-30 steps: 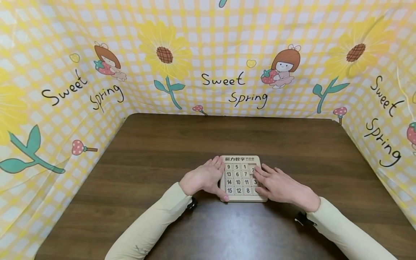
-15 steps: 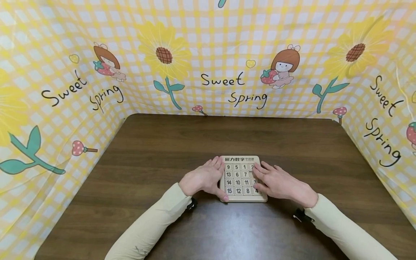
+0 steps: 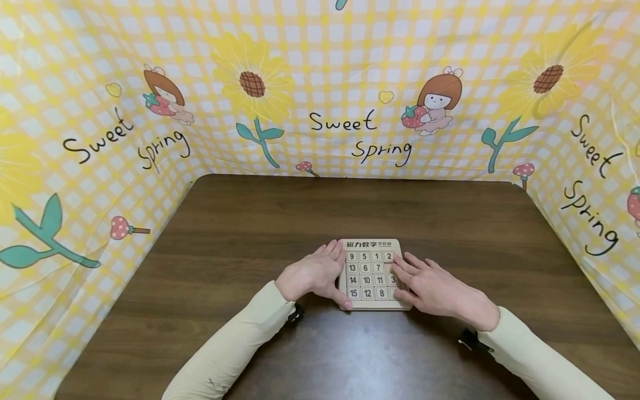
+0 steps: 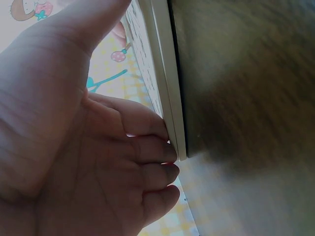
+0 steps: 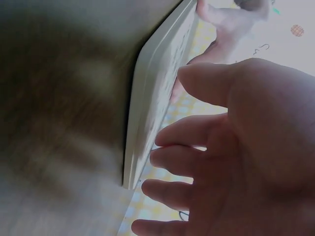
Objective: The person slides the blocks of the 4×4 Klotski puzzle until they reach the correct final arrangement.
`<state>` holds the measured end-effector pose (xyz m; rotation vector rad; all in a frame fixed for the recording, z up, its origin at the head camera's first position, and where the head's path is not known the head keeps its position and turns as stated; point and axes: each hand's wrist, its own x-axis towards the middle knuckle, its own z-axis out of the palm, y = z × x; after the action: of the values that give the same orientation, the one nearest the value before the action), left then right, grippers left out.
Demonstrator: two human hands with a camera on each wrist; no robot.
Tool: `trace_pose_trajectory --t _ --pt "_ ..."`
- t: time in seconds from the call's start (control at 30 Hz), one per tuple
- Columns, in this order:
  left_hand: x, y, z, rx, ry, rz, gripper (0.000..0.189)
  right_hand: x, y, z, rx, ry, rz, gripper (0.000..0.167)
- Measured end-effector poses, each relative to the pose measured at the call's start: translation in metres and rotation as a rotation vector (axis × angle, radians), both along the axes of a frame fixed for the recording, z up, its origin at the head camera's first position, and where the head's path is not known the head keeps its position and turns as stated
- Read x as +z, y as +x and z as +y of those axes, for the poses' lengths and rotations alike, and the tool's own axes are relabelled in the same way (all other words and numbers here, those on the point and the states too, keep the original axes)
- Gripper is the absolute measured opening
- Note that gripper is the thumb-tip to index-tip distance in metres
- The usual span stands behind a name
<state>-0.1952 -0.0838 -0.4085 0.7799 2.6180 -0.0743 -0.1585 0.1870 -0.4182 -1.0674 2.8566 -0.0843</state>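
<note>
A pale wooden sliding number puzzle (image 3: 372, 305) lies flat on the table, its numbered tiles in a square frame. My left hand (image 3: 318, 270) rests along its left edge, thumb at the near corner; in the left wrist view, the left fingers (image 4: 155, 150) touch the board's side. Over the right column lies my right hand (image 3: 431, 286), fingers spread and fingertips at the tiles. Tile 2 (image 3: 389, 256) sits in the top right place, with a gap below it partly covered by the fingers. Tile 4 is mostly hidden. The right thumb (image 5: 204, 81) reaches over the board.
The dark wooden table (image 3: 280, 208) extends around the puzzle. A yellow checked cloth (image 3: 345, 66) printed with flowers and lettering hangs along its back and sides. Small black devices, such as the left wrist camera (image 3: 296, 313), sit beneath both wrists.
Tile 2 has slid up from between the top two rows into the top right corner. My right hand shifted slightly left, then back right. My left hand has stayed in place.
</note>
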Motion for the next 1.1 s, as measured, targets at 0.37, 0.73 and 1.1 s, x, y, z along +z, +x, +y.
trace_pose_trajectory --t 0.37,0.73,1.1 --pt "0.002 0.000 0.000 -0.004 0.007 0.005 0.128 0.003 0.026 0.002 0.006 0.008 -0.025 0.063" --pt "0.002 0.002 -0.001 -0.007 0.008 0.017 0.128 -0.001 0.027 0.001 0.018 0.007 0.004 0.061" --pt "0.002 0.002 -0.002 -0.002 0.006 0.003 0.128 -0.001 0.018 0.000 0.034 0.009 0.034 0.059"
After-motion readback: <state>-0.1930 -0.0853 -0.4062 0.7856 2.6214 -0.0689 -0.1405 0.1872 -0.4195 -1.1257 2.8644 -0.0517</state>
